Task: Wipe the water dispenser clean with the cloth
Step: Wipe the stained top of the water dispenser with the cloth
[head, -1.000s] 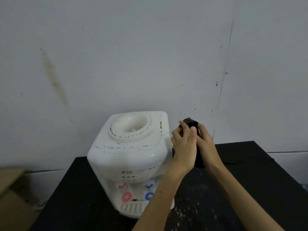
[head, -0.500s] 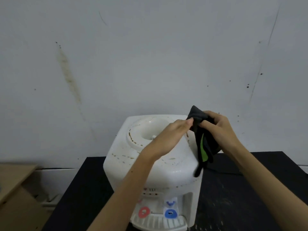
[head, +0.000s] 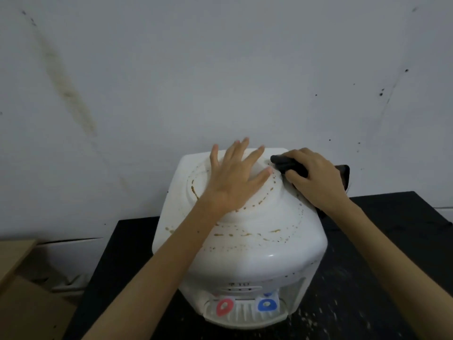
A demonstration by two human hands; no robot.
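A white tabletop water dispenser (head: 245,253) stands on a black table (head: 367,278), its top marked with rings of brown stains and its front bearing a red tap and a blue tap. My left hand (head: 235,177) lies flat with spread fingers over the round bottle well on top. My right hand (head: 316,180) grips a dark cloth (head: 286,164) and presses it on the dispenser's top right rear edge. Part of the cloth hangs behind my right hand.
A stained grey wall (head: 220,69) rises right behind the dispenser. A brown cardboard box (head: 22,290) sits at the lower left, beside the table. The black tabletop to the right is speckled with pale crumbs.
Both hands held the cloth up in the air before. My left hand has let go and spread flat on the top, and my right hand has brought the cloth down onto the dispenser.
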